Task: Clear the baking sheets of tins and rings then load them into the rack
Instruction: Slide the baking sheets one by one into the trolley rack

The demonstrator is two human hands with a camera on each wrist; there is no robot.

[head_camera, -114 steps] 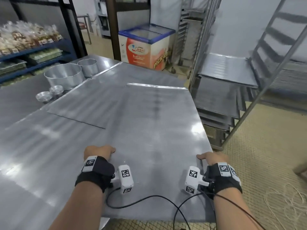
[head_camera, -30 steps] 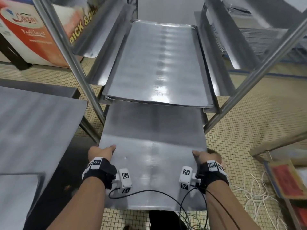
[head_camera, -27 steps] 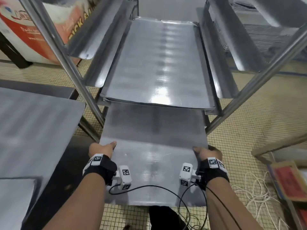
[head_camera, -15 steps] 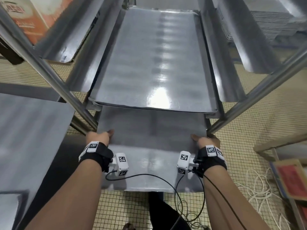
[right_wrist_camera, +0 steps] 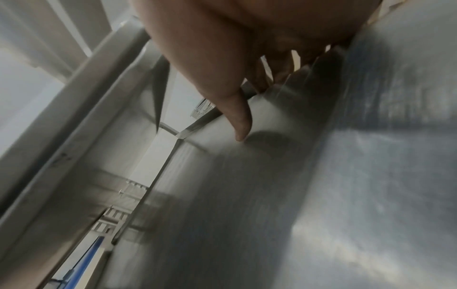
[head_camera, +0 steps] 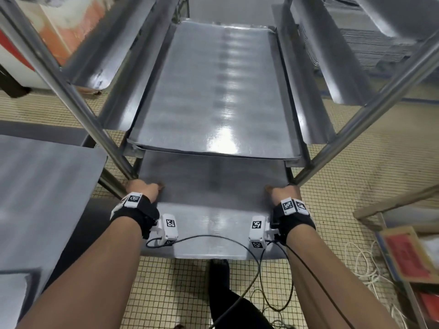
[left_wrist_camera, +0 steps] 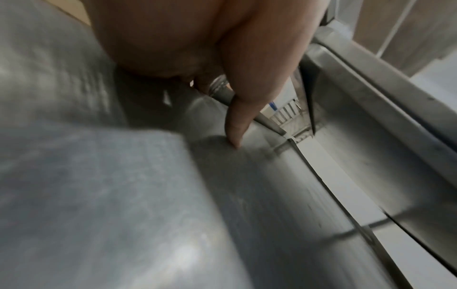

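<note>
I hold a bare grey baking sheet (head_camera: 213,205) level, its far half slid into the steel rack (head_camera: 363,115) on the rails below another sheet (head_camera: 213,96). My left hand (head_camera: 145,188) grips the sheet's left edge, thumb on top (left_wrist_camera: 237,121), fingers curled underneath. My right hand (head_camera: 281,192) grips the right edge the same way, thumb pressed on the sheet (right_wrist_camera: 241,121). Both hands sit just short of the rack's front posts. The near end of the sheet sticks out over the floor.
A steel table (head_camera: 42,191) stands close on my left. Angled rail guides (head_camera: 114,67) line both sides of the rack. A second rack with stacked sheets (head_camera: 380,48) is at the far right. Loose cords (head_camera: 370,276) and a red-topped box (head_camera: 408,255) lie on the tiled floor at right.
The sheet left the table and has been pushed steadily deeper into the rack under the upper sheet. Both hands moved forward with it, up to the front posts.
</note>
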